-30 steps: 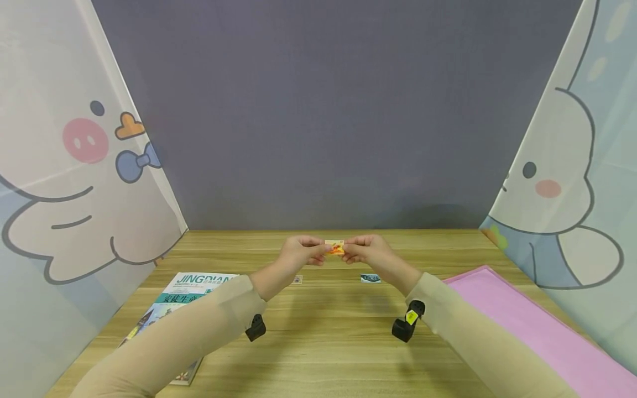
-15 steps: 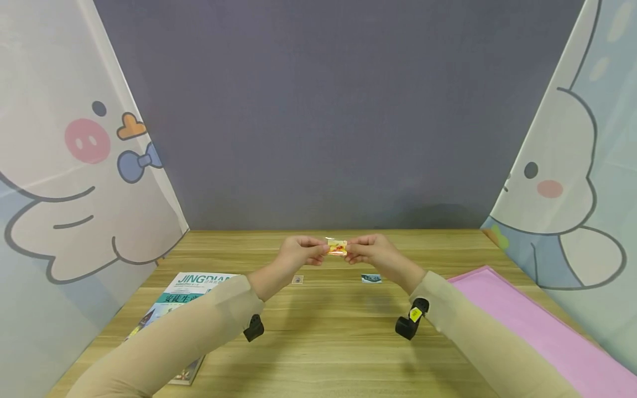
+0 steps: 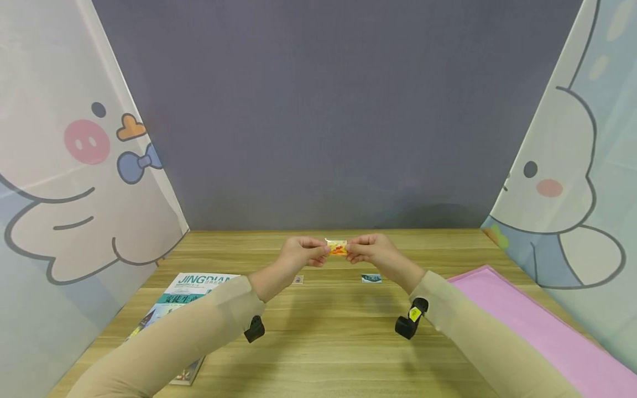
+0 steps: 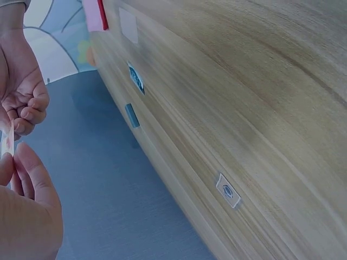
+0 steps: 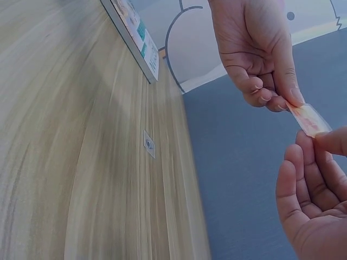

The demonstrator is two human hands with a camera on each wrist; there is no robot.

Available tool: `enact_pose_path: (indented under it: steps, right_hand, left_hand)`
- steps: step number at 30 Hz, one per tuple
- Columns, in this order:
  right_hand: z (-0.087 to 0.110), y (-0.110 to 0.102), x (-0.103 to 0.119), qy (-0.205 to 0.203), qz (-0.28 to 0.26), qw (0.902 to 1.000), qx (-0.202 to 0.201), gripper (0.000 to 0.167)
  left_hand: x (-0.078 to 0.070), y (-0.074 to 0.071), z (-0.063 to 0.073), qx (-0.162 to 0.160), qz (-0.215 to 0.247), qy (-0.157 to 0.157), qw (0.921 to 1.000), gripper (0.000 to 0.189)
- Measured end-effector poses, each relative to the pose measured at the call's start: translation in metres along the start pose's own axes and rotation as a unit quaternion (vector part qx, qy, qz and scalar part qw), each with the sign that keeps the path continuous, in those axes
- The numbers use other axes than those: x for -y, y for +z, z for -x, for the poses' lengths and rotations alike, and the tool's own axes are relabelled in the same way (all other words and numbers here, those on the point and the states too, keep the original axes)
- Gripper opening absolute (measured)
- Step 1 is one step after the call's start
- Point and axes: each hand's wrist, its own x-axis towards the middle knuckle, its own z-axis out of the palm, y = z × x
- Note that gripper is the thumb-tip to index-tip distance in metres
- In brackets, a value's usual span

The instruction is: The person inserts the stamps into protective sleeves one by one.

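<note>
A small yellow-and-orange stamp (image 3: 337, 248), with a glossy clear film at its edge, is held up above the far part of the table. My left hand (image 3: 301, 252) pinches its left end between thumb and fingers. At the opposite end, my right hand (image 3: 370, 250) pinches it the same way. The right wrist view shows the stamp (image 5: 310, 120) stretched between both thumbs. On the table below lie a pale stamp (image 3: 297, 279) near the left wrist and a blue stamp (image 3: 371, 278) near the right wrist.
Books (image 3: 179, 298) lie at the left, partly under the left sleeve. A pink mat (image 3: 517, 326) covers the right side. In the left wrist view, a teal strip (image 4: 132, 116) and a faint pale square (image 4: 128, 25) lie on the wooden table (image 3: 318, 342). A grey panel (image 3: 318, 121) stands behind.
My right hand has shifted slightly right, and more of the stamp shows between the fingers. Its glossy film caught the light and the stamp tilted a little. Both hands keep their pinch.
</note>
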Motion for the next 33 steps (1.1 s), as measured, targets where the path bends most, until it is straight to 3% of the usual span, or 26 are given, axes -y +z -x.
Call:
enact_pose_path:
  steps: [20,28,33]
  right_hand:
    - [0.0002,0.0012,-0.004,0.002,0.008,0.9999,-0.013,0.023]
    - [0.0012,0.0014,-0.006,-0.005,0.008,0.9999,-0.005,0.034]
    - [0.001,-0.0005,-0.0066,-0.008,0.012,0.9999,-0.005,0.03]
  left_hand:
    - [0.0022,0.0004,0.0012,-0.004,0.019,0.009,0.9998,0.014]
    - [0.0049,0.0011,0.0014,-0.018,0.005,0.012,0.9998,0.011]
    - [0.0062,0.0015,-0.0001,-0.023,-0.002,0.015,0.9996,0.011]
